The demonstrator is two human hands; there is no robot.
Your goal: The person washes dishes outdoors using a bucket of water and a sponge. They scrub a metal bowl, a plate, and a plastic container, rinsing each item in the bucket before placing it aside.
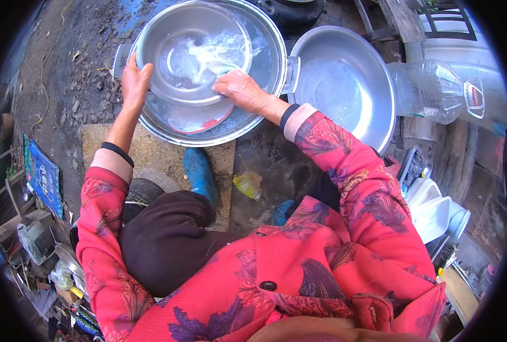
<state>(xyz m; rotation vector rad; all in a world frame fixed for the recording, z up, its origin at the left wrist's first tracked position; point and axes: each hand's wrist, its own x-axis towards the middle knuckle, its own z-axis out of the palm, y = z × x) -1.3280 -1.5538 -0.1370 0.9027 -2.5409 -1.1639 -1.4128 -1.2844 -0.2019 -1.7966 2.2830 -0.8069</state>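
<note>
Red jacket (pixel 299 273) of soft fabric with purple leaf patterns fills the lower middle of the frame, its arms stretching up to two bare hands.

At upper left of centre, a round grey metal basin (pixel 165 71) sits within the rim of a larger silver metal tub with side handles (pixel 247 130). Clear water (pixel 208 54) in the basin shows a bright white patch, splash or glare. The left hand (pixel 135 85) grips the basin's left edge, seemingly to keep it level. The right hand (pixel 243 91) bends across the lower-right edge, fingers curled inward; I cannot tell whether they hold anything.

Below the basin, a pale round dish with a red edge (pixel 199 119) lies inside the tub, which probably catches spills. Just right stands a wide, shallow silver bowl (pixel 344 62), apparently placed for easy reach. Farther right is a clear plastic jug with a handle (pixel 430 91); whether it stands or lies is unclear.

Near the centre, a blue rubber boot (pixel 201 174) rests on a tan, flat board (pixel 165 154), perhaps for firmer footing.
</note>
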